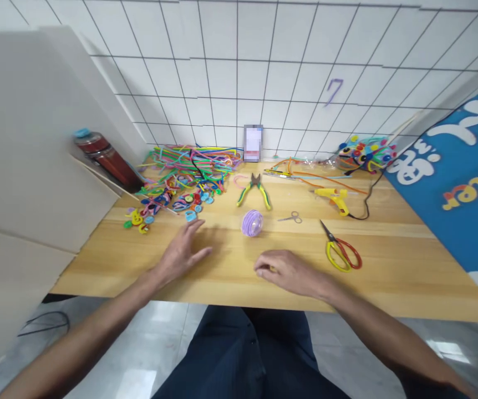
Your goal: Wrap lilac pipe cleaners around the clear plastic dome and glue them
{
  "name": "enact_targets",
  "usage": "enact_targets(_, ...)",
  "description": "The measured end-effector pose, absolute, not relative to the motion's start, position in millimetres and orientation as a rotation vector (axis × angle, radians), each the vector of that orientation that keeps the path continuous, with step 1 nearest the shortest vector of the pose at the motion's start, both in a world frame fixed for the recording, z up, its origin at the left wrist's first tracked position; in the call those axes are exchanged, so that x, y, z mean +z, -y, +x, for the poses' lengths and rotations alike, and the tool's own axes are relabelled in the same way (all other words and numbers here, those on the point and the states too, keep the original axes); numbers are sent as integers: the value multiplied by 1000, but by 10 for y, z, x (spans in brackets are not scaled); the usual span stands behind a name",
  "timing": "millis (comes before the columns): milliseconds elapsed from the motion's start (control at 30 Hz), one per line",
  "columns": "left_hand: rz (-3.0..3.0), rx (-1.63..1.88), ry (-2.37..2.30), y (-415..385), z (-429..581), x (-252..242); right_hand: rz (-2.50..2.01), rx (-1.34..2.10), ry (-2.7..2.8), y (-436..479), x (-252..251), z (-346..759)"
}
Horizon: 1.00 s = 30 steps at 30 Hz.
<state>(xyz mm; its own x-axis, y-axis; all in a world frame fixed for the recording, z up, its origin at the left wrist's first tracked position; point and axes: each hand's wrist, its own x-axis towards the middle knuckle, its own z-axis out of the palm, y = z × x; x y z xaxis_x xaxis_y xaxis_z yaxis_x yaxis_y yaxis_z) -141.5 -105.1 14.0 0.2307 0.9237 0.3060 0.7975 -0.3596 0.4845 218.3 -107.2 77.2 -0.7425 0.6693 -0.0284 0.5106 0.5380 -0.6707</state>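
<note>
A small round bundle wrapped in purple strands (252,223), with a clear part showing at its right side, sits on the wooden table (230,277). Left of it my left hand (184,250) hovers or rests with fingers and thumb apart, holding nothing, close to a pale blue button (191,215). My right hand (284,268) is just below and right of the bundle, not touching it. Its fingers are curled in, with nothing visible in them. Pliers with green and yellow handles (255,191) lie behind the bundle, and small metal scissors (291,218) lie to its right.
Large scissors with yellow and red handles (342,249) and a yellow glue gun (334,198) lie on the right. Colourful pipe cleaners (193,160) and buttons cover the back left, beside a dark red bottle (108,158). A phone (253,143) leans against the tiled wall.
</note>
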Motion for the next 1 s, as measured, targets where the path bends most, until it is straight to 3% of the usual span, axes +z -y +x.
enact_targets(267,2592,1001,-989,1028,-324,572,-1030,989,2558,769,1096,2485)
enact_targets(433,2951,778,-454,1330,495,1026,-913,899,2186,1157,775,2522)
enact_targets(533,2953,453,-563,1334,627,1014,-950,864,2262,1303,614,2391)
enact_targets(700,2762,732,-735,1247,-221,691,-769,1200,2613,1049,920,2236)
enact_targets(800,2562,797,-1165,1174,-754,536,-902,1281,2486,823,1085,2491)
enact_targets(900,2276,859,-1379,986,-889,393,-1257,1082,2159,623,1059,2937)
enact_targets(1000,2180,894,-1276,700,-713,238,-1569,697,1797,422,913,3391)
